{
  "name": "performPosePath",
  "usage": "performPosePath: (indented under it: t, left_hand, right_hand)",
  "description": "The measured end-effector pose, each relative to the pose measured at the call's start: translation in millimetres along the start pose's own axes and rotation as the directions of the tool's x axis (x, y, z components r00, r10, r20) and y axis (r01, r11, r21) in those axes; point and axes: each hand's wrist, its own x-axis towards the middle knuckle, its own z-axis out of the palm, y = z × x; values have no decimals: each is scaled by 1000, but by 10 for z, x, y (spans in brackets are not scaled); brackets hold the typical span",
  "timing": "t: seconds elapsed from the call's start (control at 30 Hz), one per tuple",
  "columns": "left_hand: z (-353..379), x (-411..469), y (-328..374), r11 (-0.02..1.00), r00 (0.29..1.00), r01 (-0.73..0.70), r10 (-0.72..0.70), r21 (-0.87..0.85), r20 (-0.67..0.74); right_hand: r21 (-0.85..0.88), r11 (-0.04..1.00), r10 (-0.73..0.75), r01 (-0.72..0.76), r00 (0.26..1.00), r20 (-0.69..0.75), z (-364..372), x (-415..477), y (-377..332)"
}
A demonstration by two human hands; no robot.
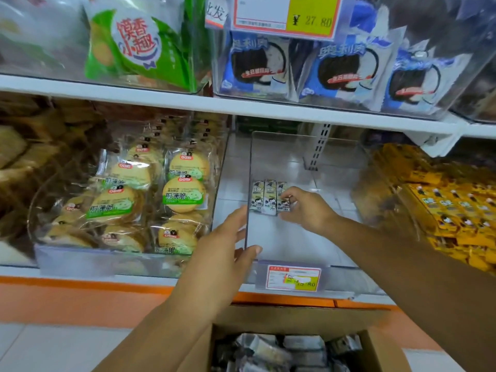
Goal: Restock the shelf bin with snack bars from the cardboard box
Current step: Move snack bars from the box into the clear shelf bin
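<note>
Pinching seemingly one upright snack bar (284, 200), right hand (306, 208); left hand (228, 245) grip grasps bin wall (248, 183).

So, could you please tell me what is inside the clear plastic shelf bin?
The clear plastic shelf bin holds three grey-and-white snack bars side by side; the right hand covers part of the rightmost one.

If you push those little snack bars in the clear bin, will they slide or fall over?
The snack bars lie flat in glossy wrappers on the bin's smooth floor, so they'd probably slide, not tip. They look small and light; the right hand moves them with fingertips.
</note>
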Motion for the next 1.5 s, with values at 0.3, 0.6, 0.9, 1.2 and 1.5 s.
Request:
performPosePath:
  t: [0.3, 0.6, 0.9, 1.2, 1.5]
  left_hand:
    - [25, -148, -16, 997, 998, 23, -27, 70, 54]
    - [548, -894, -430, 971, 990, 142, -144, 191, -6]
    - [1331, -1340, -1387, 894, 864, 188, -348, 407, 365]
    - [1729, -1238, -1866, 822, 831, 197, -429, 535, 354]
    - [1834, -1291, -2024, 826, 816, 339, -497, 450, 296]
  right_hand:
    - [131, 991, 10, -4, 999, -45, -270, -305, -120]
    - [398, 858, -121, 324, 881, -457, -141, -1966, -256]
    - [18, 972, 212, -233, 910, 356, 1466, -2554, 1083]
    - [57, 983, 140, -173, 919, 369, 2180, -2238, 1157]
    - [45, 967, 223, -251, 920, 321, 2472, -2152, 1163]
